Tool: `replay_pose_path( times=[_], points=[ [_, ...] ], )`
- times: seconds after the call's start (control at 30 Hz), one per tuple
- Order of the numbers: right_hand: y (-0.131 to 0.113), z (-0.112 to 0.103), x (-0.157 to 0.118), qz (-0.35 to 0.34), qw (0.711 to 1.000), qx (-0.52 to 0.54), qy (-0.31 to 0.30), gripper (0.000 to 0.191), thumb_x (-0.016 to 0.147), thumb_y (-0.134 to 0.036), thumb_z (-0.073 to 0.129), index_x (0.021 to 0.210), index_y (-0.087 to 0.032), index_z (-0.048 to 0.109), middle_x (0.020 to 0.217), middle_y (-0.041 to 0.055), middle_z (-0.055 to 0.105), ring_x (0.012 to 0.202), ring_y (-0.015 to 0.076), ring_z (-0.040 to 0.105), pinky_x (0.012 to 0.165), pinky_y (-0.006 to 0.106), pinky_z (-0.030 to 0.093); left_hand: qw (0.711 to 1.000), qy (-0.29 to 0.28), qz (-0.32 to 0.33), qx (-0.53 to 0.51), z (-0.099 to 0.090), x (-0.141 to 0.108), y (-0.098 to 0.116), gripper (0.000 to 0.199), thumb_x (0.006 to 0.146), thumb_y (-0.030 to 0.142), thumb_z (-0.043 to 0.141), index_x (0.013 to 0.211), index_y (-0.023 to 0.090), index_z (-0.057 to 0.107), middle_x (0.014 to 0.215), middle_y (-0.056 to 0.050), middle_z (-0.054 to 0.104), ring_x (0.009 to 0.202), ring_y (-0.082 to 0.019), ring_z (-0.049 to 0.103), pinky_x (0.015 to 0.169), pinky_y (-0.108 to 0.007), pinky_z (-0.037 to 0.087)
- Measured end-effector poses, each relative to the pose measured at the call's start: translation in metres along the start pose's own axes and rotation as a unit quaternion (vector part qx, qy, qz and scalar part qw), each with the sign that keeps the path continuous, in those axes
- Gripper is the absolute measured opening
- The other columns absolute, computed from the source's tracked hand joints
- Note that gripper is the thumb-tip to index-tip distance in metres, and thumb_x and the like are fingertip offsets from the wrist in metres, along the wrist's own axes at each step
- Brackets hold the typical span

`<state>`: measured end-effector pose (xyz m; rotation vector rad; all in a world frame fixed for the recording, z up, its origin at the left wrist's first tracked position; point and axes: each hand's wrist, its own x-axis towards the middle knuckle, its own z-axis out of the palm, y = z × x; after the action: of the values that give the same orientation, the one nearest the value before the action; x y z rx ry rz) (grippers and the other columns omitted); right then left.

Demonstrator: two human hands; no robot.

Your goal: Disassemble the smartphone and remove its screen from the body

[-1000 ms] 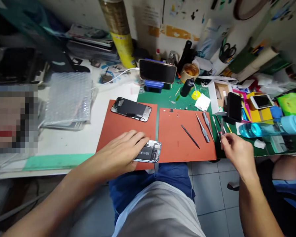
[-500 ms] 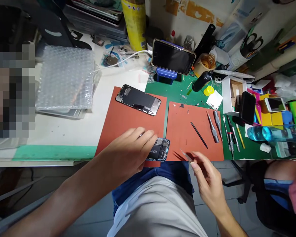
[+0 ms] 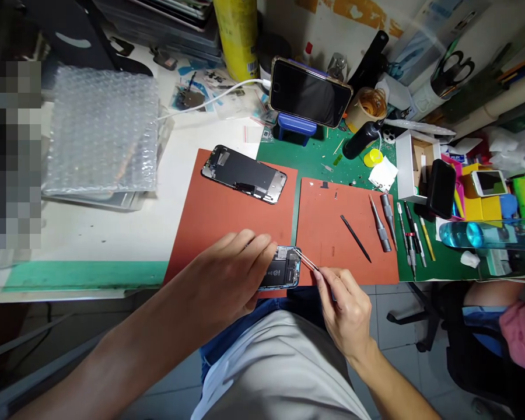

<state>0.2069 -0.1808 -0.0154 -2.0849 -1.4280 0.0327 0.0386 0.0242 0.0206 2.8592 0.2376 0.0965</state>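
Note:
An opened smartphone (image 3: 282, 270) lies at the front edge of the left brown mat, its battery and inner parts showing. My left hand (image 3: 238, 265) grips it from the left and covers most of that half. In my right hand (image 3: 343, 303) is a pair of metal tweezers (image 3: 307, 259), pinched between thumb and fingers. Their tips reach the upper right corner of the phone; whether they grasp a part there is too small to tell. Farther back on the same mat rests a detached phone screen (image 3: 245, 175), inner side up.
On the right brown mat (image 3: 319, 227) lie a black spudger (image 3: 356, 238) and two grey screwdrivers (image 3: 380, 224). Several slim tools stand by its right edge, near a blue bottle (image 3: 485, 235). A phone on a blue stand (image 3: 295, 125) is behind. Bubble wrap (image 3: 102, 131) is left. Another person sits at right.
My right hand has moved left and a little up, bringing the tweezers from over the right mat to the opened phone's corner. My left hand keeps its hold. The view has shifted slightly.

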Motion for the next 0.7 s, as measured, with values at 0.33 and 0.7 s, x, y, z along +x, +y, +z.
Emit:
replay_pose_path(
  times=[0.33,0.7],
  points=[
    [-0.0001,0.0039,0.0018,-0.017,1.0,-0.014,0.004,0.019,0.105,-0.007,0.063,0.119,-0.016,0.073,0.09,0.0066,0.072,0.071,0.0138,0.067,0.069,0.026,0.056,0.998,-0.031,0.025,0.055,0.0091,-0.0045,-0.0055,0.045,0.083,0.012,0.058,0.128,0.014,0.06,0.121,-0.016,0.063,0.096,-0.033,0.055,0.085,-0.05,0.049],
    [-0.0037,0.0031,0.0081,-0.017,0.999,0.041,-0.024,0.018,0.106,-0.009,0.058,0.111,-0.018,0.073,0.086,0.0054,0.072,0.068,0.0151,0.067,0.065,0.028,0.055,0.998,-0.035,0.005,0.045,0.0011,-0.0035,0.0016,0.046,0.085,0.01,0.058,0.13,0.013,0.059,0.123,-0.017,0.064,0.102,-0.034,0.058,0.092,-0.052,0.052]
  ],
)
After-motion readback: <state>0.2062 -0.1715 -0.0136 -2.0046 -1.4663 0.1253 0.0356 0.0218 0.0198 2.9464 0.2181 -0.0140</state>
